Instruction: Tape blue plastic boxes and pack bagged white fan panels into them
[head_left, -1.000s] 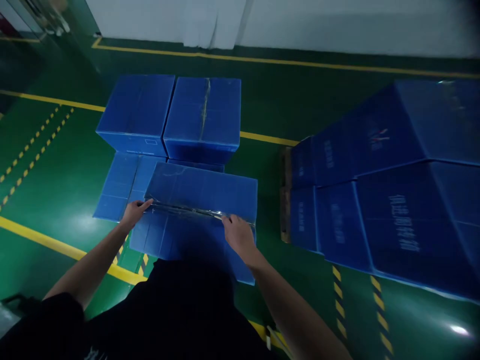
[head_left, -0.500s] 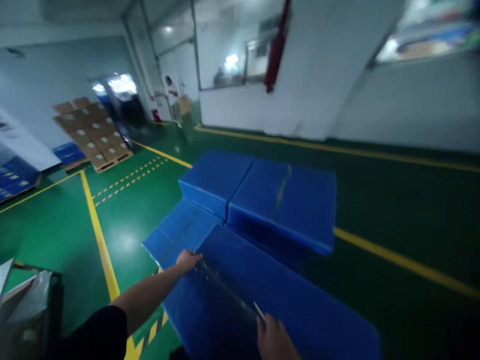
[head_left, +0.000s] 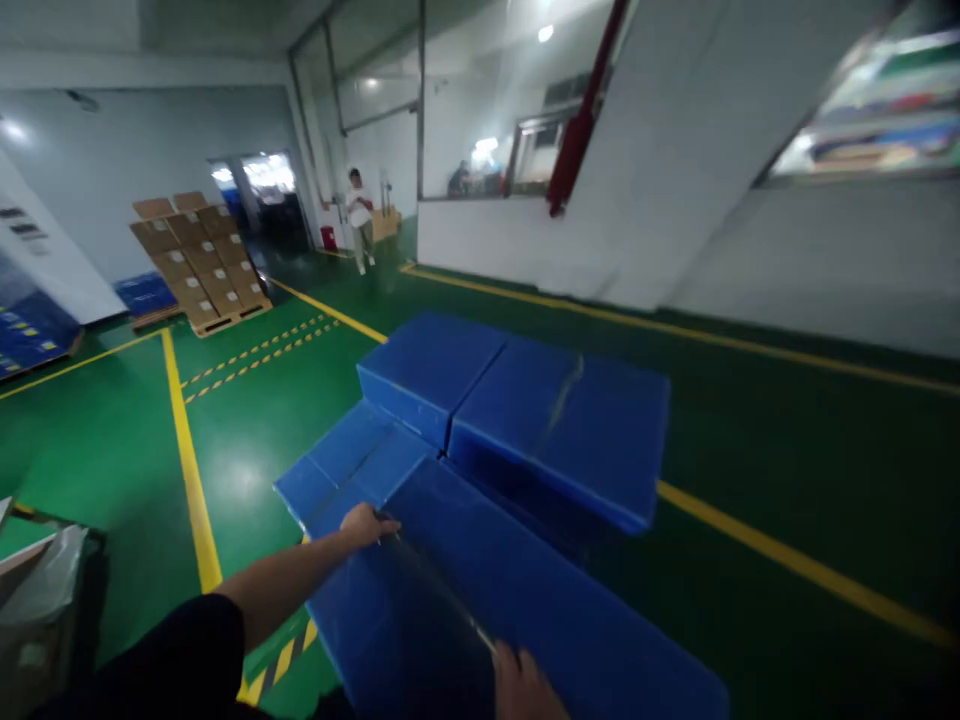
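Several large blue boxes are grouped in front of me. My left hand (head_left: 365,526) is closed at the left end of a seam on the near blue box (head_left: 525,580); what its fingers pinch is too small to make out. Lower right, my right hand (head_left: 523,682) is curled on the same box at the other end of a shiny strip (head_left: 442,588) along the seam. Whatever it holds is hidden by the fingers. Behind, two raised blue boxes stand side by side, the left one (head_left: 431,370) and the right one (head_left: 570,420), which has a shiny strip on top.
Brown cartons (head_left: 202,260) are stacked on a pallet at the back left. A person (head_left: 360,215) in a white top stands by the far wall. At the lower left is a cart (head_left: 45,600) with clear plastic. Yellow lines (head_left: 187,460) mark the green floor.
My right hand has moved slightly left and down, and the thin light object that stuck out of it no longer shows. The left hand stays at the seam. The view has shifted slightly.
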